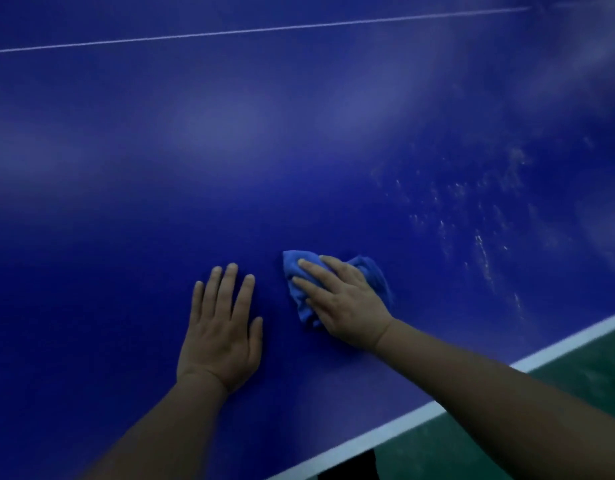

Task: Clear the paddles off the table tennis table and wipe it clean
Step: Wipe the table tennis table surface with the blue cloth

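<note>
My right hand (340, 306) presses blue cloth (372, 275) on surface (230, 150), fingers spread over it. White smears (479, 237) lie right of cloth, nearer right hand. Left hand (223, 327) flat, fingers straight. No paddles visible.

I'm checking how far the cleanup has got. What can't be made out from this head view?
- Paddles: none in view; most of the table lies beyond the frame edges, so whether they are cleared is unknown.
- Cloth: the right hand covers its middle, hiding its full shape.
- Whitish specks: too blurred to tell dust from scuffs.
- Surface under the flat left hand: hidden by the palm.
</note>
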`<state>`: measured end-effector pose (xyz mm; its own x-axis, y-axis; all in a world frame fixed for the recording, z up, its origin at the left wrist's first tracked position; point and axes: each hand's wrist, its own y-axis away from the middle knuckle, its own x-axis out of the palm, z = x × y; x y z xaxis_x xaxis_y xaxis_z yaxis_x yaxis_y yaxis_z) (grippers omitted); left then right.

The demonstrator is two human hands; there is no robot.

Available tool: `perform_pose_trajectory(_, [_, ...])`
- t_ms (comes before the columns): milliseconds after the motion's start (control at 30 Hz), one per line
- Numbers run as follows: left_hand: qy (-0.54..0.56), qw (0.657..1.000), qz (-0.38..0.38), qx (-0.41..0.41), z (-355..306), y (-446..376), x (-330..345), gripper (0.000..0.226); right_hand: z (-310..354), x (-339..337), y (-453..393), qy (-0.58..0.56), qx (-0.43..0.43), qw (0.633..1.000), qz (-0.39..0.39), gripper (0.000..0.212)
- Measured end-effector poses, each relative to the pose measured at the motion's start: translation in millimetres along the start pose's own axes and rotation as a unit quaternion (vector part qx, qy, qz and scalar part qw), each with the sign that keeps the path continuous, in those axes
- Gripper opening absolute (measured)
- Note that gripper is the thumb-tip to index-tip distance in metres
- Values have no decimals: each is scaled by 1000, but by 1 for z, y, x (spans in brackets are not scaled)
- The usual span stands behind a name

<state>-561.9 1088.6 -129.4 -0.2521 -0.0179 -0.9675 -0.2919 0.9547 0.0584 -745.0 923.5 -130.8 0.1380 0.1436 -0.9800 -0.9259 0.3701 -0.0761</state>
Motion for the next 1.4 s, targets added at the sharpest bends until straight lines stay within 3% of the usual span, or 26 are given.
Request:
perform_pose_trajectory(200, [-30,996,-11,-84,-1,2,1,65,3,13,-122,-24,-153,987,32,49])
perform_pose_trajectory(300, [-41,994,-14,-97,-1,-1,3,63,-32,10,-183,2,-226,973,45,50])
perform_pose_trajectory(367, [-43,993,-16,-106,-1,1,4,62,-86,6,-214,57,-177,982,24,48])
perform_pose_trajectory(467, [-24,988,-36,-148,-11,-3,5,59,-163,-6,-241,89,37,995,14,65])
perform_pose_trajectory(533, [6,975,-73,-212,-19,-18,4,59,-160,-9,-244,65,149,986,-33,56])
perform_pose_trajectory(600, [36,957,-105,-267,-28,-43,3,59,-117,-4,-235,32,90,995,-43,53])
perform_pose_trajectory(667, [51,946,-132,-292,-34,-73,1,60,-81,4,-211,-5,-84,996,2,51])
perform_pose_trajectory(733, [59,944,-143,-290,-39,-111,1,61,-105,-6,-208,-8,-181,983,24,49])
perform_pose_trajectory(767, [59,946,-143,-286,-40,-127,0,62,-133,-11,-217,17,-182,983,-5,47])
perform_pose_trajectory(833, [65,948,-139,-279,-45,-164,1,65,-211,-24,-240,82,-40,995,-34,43])
perform_pose_trajectory(900, [67,951,-118,-278,-52,-193,4,69,-291,-39,-246,111,138,983,-56,48])
perform_pose_trajectory(1000, [52,951,-93,-289,-54,-211,8,70,-308,-45,-241,65,296,952,-44,54])
perform_pose_trajectory(1067, [51,950,-93,-294,-54,-210,8,68,-260,-35,-235,60,231,971,-35,57])
perform_pose_trajectory(1167, [44,948,-94,-299,-56,-210,8,65,-189,-15,-203,20,-53,998,36,57])
perform_pose_trajectory(1200, [43,948,-92,-302,-56,-211,7,65,-190,-19,-199,28,-130,989,62,54])
perform_pose_trajectory(1233, [43,948,-89,-302,-57,-211,7,64,-211,-27,-205,36,-149,987,54,50])
perform_pose_trajectory(1300, [39,948,-81,-304,-57,-212,8,65,-274,-41,-231,41,41,998,10,45])
perform_pose_trajectory(1400, [34,949,-71,-305,-57,-215,6,66,-362,-67,-252,58,339,939,-18,52])
